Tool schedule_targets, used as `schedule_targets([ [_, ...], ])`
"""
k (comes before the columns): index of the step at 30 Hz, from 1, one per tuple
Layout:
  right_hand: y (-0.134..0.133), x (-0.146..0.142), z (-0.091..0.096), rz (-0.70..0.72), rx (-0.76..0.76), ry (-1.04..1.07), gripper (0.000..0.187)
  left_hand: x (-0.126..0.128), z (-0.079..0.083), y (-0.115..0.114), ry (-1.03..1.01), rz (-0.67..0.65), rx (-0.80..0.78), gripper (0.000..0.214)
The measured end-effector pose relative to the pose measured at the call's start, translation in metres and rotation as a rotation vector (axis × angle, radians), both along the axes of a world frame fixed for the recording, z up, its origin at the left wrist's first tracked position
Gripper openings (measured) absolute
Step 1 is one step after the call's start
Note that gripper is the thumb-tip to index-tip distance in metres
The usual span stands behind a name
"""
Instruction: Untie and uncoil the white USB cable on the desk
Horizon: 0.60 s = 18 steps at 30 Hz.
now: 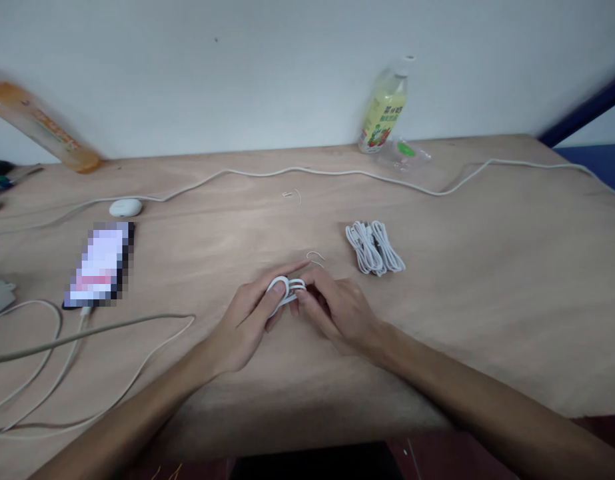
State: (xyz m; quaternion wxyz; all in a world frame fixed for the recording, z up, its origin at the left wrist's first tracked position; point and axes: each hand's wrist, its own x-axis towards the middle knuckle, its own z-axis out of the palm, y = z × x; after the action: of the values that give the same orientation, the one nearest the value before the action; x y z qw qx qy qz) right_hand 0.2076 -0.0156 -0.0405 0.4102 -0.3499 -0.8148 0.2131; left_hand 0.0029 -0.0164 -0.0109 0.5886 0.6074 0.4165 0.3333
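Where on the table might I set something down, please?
The widest bare patch of the table is at right, bordered by the cable bundles, the long white cord and the right forearm. A smaller one lies between the phone and the left hand. The left end is crowded with the phone and loose cables.
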Motion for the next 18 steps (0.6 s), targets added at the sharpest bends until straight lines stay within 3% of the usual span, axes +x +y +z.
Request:
schedule_targets([
  [11, -0.0015, -0.0013, -0.0032, 0.013, -0.054, 0.026, 0.008, 0.0014, 0.0017, 0.0011, -0.071, 0.019, -0.087, 0.062],
  [18, -0.0035, -0.0011, 0.0014, 0.016, -0.182, 0.062, 0.012, 0.0028, -0.0048, 0.0061, -0.179, -0.015, -0.206, 0.073],
])
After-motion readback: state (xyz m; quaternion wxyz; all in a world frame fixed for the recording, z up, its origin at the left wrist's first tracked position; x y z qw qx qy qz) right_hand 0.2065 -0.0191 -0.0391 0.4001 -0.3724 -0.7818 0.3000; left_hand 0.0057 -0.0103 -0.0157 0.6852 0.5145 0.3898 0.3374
